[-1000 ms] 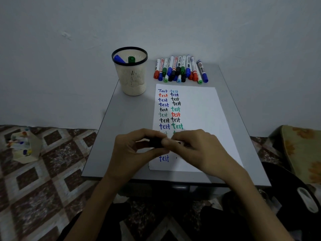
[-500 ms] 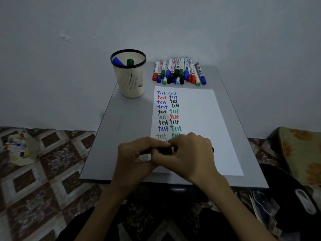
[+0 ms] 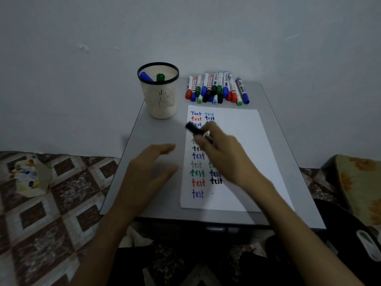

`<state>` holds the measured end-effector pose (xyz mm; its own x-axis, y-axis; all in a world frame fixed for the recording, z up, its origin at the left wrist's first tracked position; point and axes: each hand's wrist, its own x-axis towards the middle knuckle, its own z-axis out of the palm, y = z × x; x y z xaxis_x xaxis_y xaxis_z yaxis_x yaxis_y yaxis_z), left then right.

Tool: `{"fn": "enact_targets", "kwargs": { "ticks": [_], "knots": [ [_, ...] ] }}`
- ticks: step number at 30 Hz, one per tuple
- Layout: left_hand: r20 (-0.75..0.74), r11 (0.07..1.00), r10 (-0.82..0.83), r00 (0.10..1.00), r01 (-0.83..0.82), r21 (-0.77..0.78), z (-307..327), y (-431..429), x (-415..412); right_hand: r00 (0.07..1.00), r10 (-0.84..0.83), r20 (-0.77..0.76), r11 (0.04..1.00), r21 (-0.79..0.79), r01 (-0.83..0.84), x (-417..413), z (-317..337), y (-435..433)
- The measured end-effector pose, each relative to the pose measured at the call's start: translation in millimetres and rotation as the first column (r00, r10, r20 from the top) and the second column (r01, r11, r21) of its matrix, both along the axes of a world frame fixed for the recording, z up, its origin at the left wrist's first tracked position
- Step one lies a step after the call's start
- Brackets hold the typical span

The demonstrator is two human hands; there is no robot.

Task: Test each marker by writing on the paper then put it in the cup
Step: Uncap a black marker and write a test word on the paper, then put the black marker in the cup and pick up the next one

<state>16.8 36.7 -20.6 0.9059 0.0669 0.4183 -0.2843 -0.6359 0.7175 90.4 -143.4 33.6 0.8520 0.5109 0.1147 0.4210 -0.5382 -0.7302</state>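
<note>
Right hand point(image 3: 221, 153), motion-blurred, clamped on a black marker point(image 3: 195, 130) above the paper point(image 3: 243, 153), hiding several written words. Left hand point(image 3: 150, 170) empty, fingers spread, over the table point(image 3: 156, 139). Two marker tips showing inside the cup point(image 3: 159, 96); rest hidden.

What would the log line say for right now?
right hand: holds black marker over paper | left hand: open, empty, above table | cup: blue and green markers inside
</note>
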Motion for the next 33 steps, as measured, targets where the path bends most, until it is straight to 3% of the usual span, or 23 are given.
{"fn": "enact_targets", "kwargs": {
  "ticks": [2, 5, 8, 10, 13, 17, 21, 25, 27, 30, 32, 33],
  "knots": [
    [-0.074, 0.986, 0.022, 0.997, -0.009, 0.167, -8.8, 17.1, 2.1, 0.998, -0.018, 0.059, 0.996, 0.091, 0.012, 26.7, 14.2, 10.6],
    [-0.131, 0.973, 0.044, 0.99, -0.012, 0.232, -19.0, 23.6, -0.8, 0.965, -0.144, 0.218, 0.95, 0.303, 0.073, 64.1, 42.4, 37.4],
    [-0.103, 0.974, 0.063, 0.993, -0.038, 0.225, -20.2, 19.5, -3.6, 0.914, -0.325, 0.243, 0.77, 0.628, 0.107, 93.9, 70.7, 67.4],
    [-0.101, 0.973, 0.077, 0.992, -0.053, 0.224, -19.4, 18.7, -3.8, 0.877, -0.402, 0.262, 0.681, 0.726, 0.096, 112.6, 79.1, 85.9],
    [-0.09, 0.974, 0.074, 0.993, -0.052, 0.219, -19.9, 18.5, -2.9, 0.904, -0.357, 0.236, 0.773, 0.617, 0.144, 136.7, 72.8, 110.3],
    [-0.088, 0.976, 0.075, 0.993, -0.055, 0.21, -19.9, 18.5, -2.5, 0.957, -0.173, 0.233, 0.959, 0.261, 0.11, 149.1, 51.5, 119.7],
    [-0.083, 0.976, 0.071, 0.994, -0.052, 0.213, -20.8, 19.4, -2.4, 0.917, 0.016, 0.399, 1.0, -0.021, -0.009, 155.1, 46.4, 117.7],
    [-0.079, 0.976, 0.069, 0.994, -0.05, 0.214, -20.5, 19.9, -2.4, 0.889, 0.083, 0.45, 0.988, -0.155, -0.014, 160.7, 43.5, 122.6],
    [-0.074, 0.976, 0.067, 0.995, -0.05, 0.212, -20.0, 19.4, -2.1, 0.895, 0.095, 0.437, 0.99, -0.136, -0.039, 158.5, 43.7, 121.4],
    [-0.071, 0.976, 0.065, 0.995, -0.049, 0.211, -19.9, 19.1, -1.9, 0.874, -0.026, 0.485, 0.987, 0.152, -0.055, 155.9, 45.2, 108.9],
    [-0.07, 0.978, 0.064, 0.995, -0.049, 0.201, -20.3, 19.3, -2.2, 0.82, -0.257, 0.512, 0.945, 0.311, 0.102, 160.4, 41.1, 91.5],
    [-0.067, 0.979, 0.064, 0.996, -0.05, 0.196, -20.3, 19.5, -2.4, 0.787, -0.376, 0.489, 0.918, 0.311, 0.246, 164.6, 36.2, 79.7]
  ]
}}
